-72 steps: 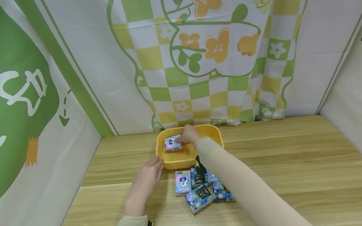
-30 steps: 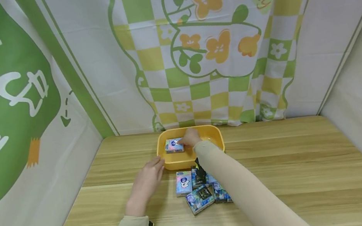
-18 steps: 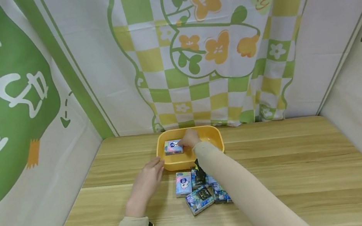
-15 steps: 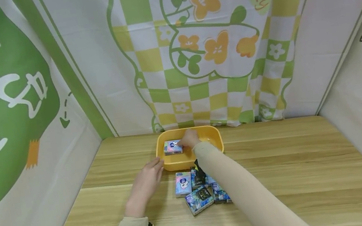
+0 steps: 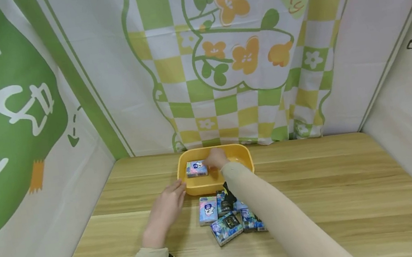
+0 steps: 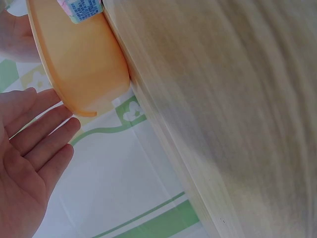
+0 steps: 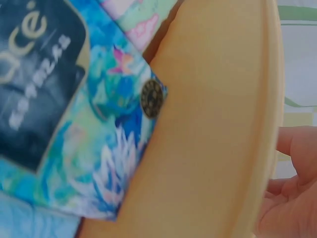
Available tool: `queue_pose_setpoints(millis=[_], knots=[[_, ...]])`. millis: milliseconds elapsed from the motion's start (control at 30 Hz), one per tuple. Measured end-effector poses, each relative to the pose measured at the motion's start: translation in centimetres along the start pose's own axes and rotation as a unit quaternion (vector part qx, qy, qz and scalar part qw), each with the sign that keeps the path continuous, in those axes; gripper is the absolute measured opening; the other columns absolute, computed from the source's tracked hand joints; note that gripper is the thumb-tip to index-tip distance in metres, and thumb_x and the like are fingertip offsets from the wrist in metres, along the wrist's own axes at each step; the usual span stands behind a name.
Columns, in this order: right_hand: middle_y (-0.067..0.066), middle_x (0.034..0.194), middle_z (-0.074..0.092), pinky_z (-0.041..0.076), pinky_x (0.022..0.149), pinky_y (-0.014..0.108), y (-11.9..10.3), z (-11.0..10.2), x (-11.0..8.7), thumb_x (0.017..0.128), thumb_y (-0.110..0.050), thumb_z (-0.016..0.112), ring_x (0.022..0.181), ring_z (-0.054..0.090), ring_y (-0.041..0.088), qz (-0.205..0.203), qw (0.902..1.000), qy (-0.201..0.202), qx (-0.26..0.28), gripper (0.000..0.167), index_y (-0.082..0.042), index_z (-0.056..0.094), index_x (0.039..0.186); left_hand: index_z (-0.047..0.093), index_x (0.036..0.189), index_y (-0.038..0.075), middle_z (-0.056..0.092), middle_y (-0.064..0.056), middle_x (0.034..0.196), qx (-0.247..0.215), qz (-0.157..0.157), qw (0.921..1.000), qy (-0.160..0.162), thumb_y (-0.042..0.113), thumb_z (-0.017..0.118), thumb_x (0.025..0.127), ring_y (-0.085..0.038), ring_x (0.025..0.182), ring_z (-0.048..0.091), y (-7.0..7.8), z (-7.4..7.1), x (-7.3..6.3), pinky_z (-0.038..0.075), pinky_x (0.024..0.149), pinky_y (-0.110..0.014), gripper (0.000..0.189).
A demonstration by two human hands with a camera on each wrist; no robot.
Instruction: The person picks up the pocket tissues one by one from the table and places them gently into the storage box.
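Pink and blue, the small pack [image 5: 196,169] lay inside the yellow tray [image 5: 203,189], toward nine o'clock. Over the last moments it had shifted slightly toward six o'clock and turned squarer to the tray, so its placing seemed nearly done. At its three o'clock edge was the right hand [image 5: 216,159]; whether those fingers gripped it, I could not tell. Straight-fingered, the left hand [image 5: 166,207] touched the rim at eight o'clock, gripping nothing. Loose packs [image 5: 226,228] lay on the table [image 5: 340,197] at six o'clock

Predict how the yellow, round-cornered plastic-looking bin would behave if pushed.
The yellow bin would probably slide rather than tip, being low and broad. Looking thin-walled and smooth, it may be light and somewhat slippery.
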State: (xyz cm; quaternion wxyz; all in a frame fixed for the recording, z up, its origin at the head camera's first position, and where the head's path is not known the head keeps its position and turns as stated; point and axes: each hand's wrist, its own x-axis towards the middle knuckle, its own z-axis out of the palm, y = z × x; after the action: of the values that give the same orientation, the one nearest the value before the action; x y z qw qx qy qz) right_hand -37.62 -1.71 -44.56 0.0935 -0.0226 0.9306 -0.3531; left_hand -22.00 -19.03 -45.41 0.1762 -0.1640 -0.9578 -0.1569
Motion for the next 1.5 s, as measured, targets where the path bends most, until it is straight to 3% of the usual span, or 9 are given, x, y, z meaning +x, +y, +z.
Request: queue_pose_setpoints(millis=[167,367,533,700,867,1067,1300,1500], knots=[[0.001,0.049,0.041,0.038,0.039,0.022,-0.3,-1.2,-0.7,0.089,-0.016,0.061,0.045,0.047,0.016,-0.006,0.9997,-0.024,-0.004,0.028,-0.007,0.051,0.065,0.063,0.122,0.003,0.057,-0.017,0.132,-0.011,-0.008,0.9999,-0.007,0.014,0.059,0.094,-0.036,0.117,0.058,0.1,-0.1,0.1,0.048,0.100,-0.049,0.030],[0.001,0.048,0.043,0.037,0.041,0.025,-0.8,-2.6,-2.1,0.092,-0.019,0.059,0.043,0.044,0.014,-0.029,0.9976,-0.020,-0.059,0.036,-0.010,0.047,0.059,0.063,0.122,0.003,0.057,-0.017,0.132,-0.013,-0.008,0.9999,-0.008,0.015,0.058,0.094,-0.036,0.117,0.057,0.0,0.0,0.1,0.048,0.100,-0.050,0.031],[-0.002,0.043,0.033,0.030,0.042,0.024,-0.4,-3.0,-2.1,0.092,-0.020,0.058,0.039,0.032,0.013,-0.053,0.9944,-0.009,-0.090,0.049,-0.014,0.037,0.048,0.063,0.122,0.003,0.057,-0.017,0.132,-0.012,-0.008,0.9999,-0.009,0.015,0.058,0.094,-0.036,0.117,0.057,-0.1,0.2,0.1,0.048,0.100,-0.050,0.031],[-0.004,0.043,0.025,0.020,0.040,0.024,-0.2,-3.7,-2.6,0.092,-0.023,0.057,0.039,0.021,0.011,-0.048,0.9938,-0.010,-0.100,0.050,-0.015,0.034,0.048,0.063,0.121,0.003,0.057,-0.017,0.132,-0.013,-0.007,0.9999,-0.008,0.015,0.059,0.094,-0.036,0.117,0.057,-0.1,0.1,0.0,0.048,0.100,-0.050,0.030],[-0.005,0.045,0.023,0.017,0.038,0.023,-0.1,-4.5,-3.5,0.093,-0.027,0.057,0.039,0.019,0.010,-0.044,0.9932,-0.006,-0.108,0.050,-0.016,0.035,0.049,0.063,0.122,0.003,0.057,-0.017,0.132,-0.011,-0.004,0.9999,-0.008,0.015,0.058,0.094,-0.037,0.117,0.058,0.0,0.1,0.0,0.048,0.100,-0.050,0.031],[-0.005,0.045,0.024,0.016,0.038,0.022,0.0,-5.4,-4.9,0.094,-0.029,0.057,0.040,0.020,0.009,-0.067,0.9903,0.002,-0.122,0.047,-0.017,0.039,0.052,0.063,0.121,0.002,0.057,-0.018,0.131,-0.010,0.000,0.9999,-0.004,0.015,0.059,0.094,-0.037,0.116,0.058,0.0,0.1,0.1,0.048,0.099,-0.050,0.030],[-0.004,0.050,0.042,0.029,0.042,0.023,0.4,-6.2,-6.6,0.093,-0.029,0.058,0.044,0.034,0.010,-0.102,0.9834,0.023,-0.148,0.035,-0.014,0.054,0.062,0.063,0.121,0.002,0.057,-0.018,0.132,-0.012,-0.005,0.9999,-0.008,0.014,0.059,0.093,-0.037,0.117,0.057,0.0,0.1,0.1,0.048,0.100,-0.051,0.031],[-0.002,0.077,0.066,0.049,0.060,0.028,0.8,-7.0,-8.0,0.093,-0.030,0.060,0.058,0.053,0.011,-0.123,0.9780,0.047,-0.162,0.020,-0.013,0.069,0.086,0.063,0.121,0.002,0.058,-0.018,0.131,-0.008,-0.002,1.0000,-0.005,0.014,0.060,0.093,-0.037,0.116,0.058,0.1,0.1,0.1,0.048,0.100,-0.050,0.031]])
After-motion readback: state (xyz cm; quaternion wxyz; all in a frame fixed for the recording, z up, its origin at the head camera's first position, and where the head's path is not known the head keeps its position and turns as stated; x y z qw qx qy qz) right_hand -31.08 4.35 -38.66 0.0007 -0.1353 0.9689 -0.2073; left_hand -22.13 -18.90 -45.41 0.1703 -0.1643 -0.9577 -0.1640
